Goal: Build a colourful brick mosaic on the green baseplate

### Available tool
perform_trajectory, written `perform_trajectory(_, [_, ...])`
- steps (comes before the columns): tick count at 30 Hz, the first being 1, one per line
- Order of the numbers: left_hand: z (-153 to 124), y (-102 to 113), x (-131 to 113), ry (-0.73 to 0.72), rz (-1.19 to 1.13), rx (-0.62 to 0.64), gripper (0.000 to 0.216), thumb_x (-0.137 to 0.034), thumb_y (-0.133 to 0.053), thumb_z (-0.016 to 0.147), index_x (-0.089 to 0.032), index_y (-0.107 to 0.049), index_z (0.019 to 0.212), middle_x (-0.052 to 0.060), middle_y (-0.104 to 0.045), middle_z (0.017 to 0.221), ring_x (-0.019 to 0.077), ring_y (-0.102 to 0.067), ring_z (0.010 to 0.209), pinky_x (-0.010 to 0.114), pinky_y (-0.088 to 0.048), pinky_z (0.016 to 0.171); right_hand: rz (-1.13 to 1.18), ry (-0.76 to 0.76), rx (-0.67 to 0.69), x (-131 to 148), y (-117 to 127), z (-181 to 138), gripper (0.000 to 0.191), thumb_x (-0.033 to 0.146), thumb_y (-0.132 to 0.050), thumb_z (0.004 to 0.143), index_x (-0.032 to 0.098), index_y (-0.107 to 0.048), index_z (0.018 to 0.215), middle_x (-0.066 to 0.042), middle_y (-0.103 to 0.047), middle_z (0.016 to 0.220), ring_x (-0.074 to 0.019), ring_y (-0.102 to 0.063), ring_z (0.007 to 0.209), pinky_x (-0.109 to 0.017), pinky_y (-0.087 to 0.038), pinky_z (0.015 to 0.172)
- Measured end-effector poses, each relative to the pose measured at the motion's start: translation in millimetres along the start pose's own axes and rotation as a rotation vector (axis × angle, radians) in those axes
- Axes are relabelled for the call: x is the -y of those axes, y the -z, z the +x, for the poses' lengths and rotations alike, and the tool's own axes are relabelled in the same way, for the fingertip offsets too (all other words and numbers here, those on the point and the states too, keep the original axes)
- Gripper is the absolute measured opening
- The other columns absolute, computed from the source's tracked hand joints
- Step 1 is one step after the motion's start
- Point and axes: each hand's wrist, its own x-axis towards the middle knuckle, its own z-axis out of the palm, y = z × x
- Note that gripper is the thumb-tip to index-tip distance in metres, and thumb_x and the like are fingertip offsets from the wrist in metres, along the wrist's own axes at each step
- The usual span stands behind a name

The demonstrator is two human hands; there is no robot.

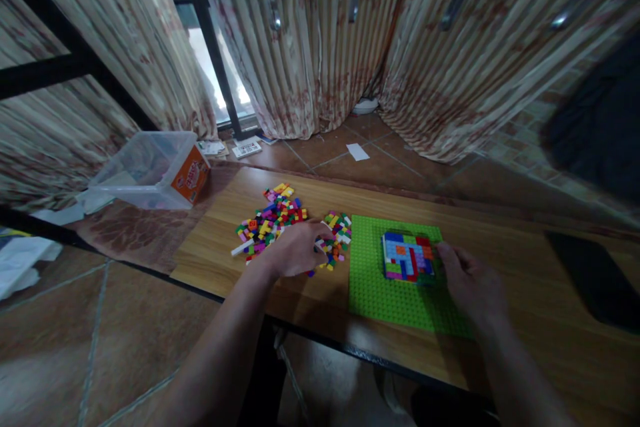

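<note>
A green baseplate lies on a wooden table. On it stands a square block of stacked bricks in blue, red, orange and purple. My right hand rests on the plate at the block's right edge, fingers curled against it. A pile of small loose bricks in many colours lies left of the plate. My left hand sits over the pile's near right part, fingers bent and pinched among the bricks; what they hold is hidden.
A clear plastic box with an orange label stands on the floor at the left. A dark flat object lies on the table at the right. Striped curtains hang behind. Papers lie on the tiled floor.
</note>
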Motion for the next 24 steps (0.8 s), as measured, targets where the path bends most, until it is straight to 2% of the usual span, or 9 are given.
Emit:
perform_trajectory(5, [1, -3, -2, 0.056, 0.074, 0.006, 0.037, -0.012, -0.063, 0.068, -0.022, -0.072, 0.102, 0.006, -0.069, 0.105, 0.0240, -0.063, 0.094, 0.031, -0.046, 0.085, -0.010, -0.012, -0.033, 5, 1, -1, 0.058, 0.065, -0.041, 0.087, 0.018, -0.074, 0.092, -0.010, -0.071, 0.070, -0.0265, -0.065, 0.065, -0.034, -0.042, 0.057])
perform_trajectory(9, [1, -1, -1, -0.005, 0.077, 0.011, 0.029, -0.013, -0.060, 0.072, -0.020, -0.071, 0.098, 0.007, -0.068, 0.100, 0.0216, -0.062, 0.088, 0.030, -0.046, 0.079, 0.058, 0.020, -0.114, 14, 0, -5, 0.055, 0.063, -0.043, 0.088, 0.017, -0.074, 0.092, -0.009, -0.071, 0.073, -0.0255, -0.065, 0.068, -0.034, -0.044, 0.061])
perform_trajectory(12, [1, 0, -5, -0.046, -0.058, -0.011, 0.023, -0.020, -0.061, 0.078, -0.018, -0.069, 0.100, 0.006, -0.067, 0.095, 0.0192, -0.061, 0.083, 0.028, -0.046, 0.075, 0.221, 0.111, -0.216, 24, -4, -11, 0.047, 0.057, -0.049, 0.088, 0.017, -0.073, 0.091, -0.009, -0.072, 0.082, -0.0238, -0.066, 0.075, -0.034, -0.048, 0.068])
perform_trajectory(14, [1, 0, -10, -0.060, -0.226, -0.005, 0.024, -0.026, -0.062, 0.082, -0.018, -0.067, 0.104, 0.005, -0.067, 0.092, 0.0175, -0.061, 0.081, 0.027, -0.046, 0.074, 0.359, 0.202, -0.230, 33, -9, -17, 0.039, 0.053, -0.053, 0.088, 0.019, -0.072, 0.089, -0.008, -0.072, 0.088, -0.0226, -0.066, 0.080, -0.034, -0.051, 0.072])
perform_trajectory(16, [2, -2, -14, -0.052, -0.427, 0.034, 0.028, -0.031, -0.063, 0.084, -0.017, -0.065, 0.108, 0.004, -0.067, 0.093, 0.0161, -0.061, 0.081, 0.026, -0.047, 0.074, 0.460, 0.286, -0.179, 43, -14, -24, 0.030, 0.047, -0.057, 0.087, 0.022, -0.072, 0.089, -0.006, -0.072, 0.092, -0.0214, -0.066, 0.084, -0.034, -0.052, 0.076])
perform_trajectory(18, [5, -5, -19, -0.031, -0.605, 0.076, 0.033, -0.034, -0.065, 0.083, -0.017, -0.064, 0.112, 0.005, -0.067, 0.098, 0.0154, -0.061, 0.084, 0.026, -0.048, 0.075, 0.505, 0.359, -0.061, 52, -19, -32, 0.024, 0.043, -0.058, 0.088, 0.024, -0.072, 0.095, -0.006, -0.071, 0.099, -0.0208, -0.065, 0.090, -0.035, -0.052, 0.079])
perform_trajectory(21, [9, -12, -27, -0.016, -0.783, 0.111, 0.037, -0.032, -0.069, 0.082, -0.018, -0.065, 0.116, 0.006, -0.067, 0.108, 0.0156, -0.061, 0.095, 0.027, -0.047, 0.084, 0.574, 0.409, 0.107, 64, -23, -41, 0.025, 0.039, -0.059, 0.089, 0.027, -0.070, 0.108, -0.005, -0.070, 0.105, -0.0189, -0.065, 0.088, -0.034, -0.053, 0.077])
perform_trajectory(24, [12, -19, -37, -0.028, -0.915, 0.184, 0.035, -0.030, -0.071, 0.081, -0.017, -0.068, 0.113, 0.007, -0.068, 0.111, 0.0168, -0.060, 0.102, 0.028, -0.045, 0.090, 0.657, 0.446, 0.213, 72, -22, -45, 0.027, 0.036, -0.058, 0.090, 0.029, -0.068, 0.115, -0.005, -0.069, 0.107, -0.0188, -0.064, 0.094, -0.035, -0.052, 0.083])
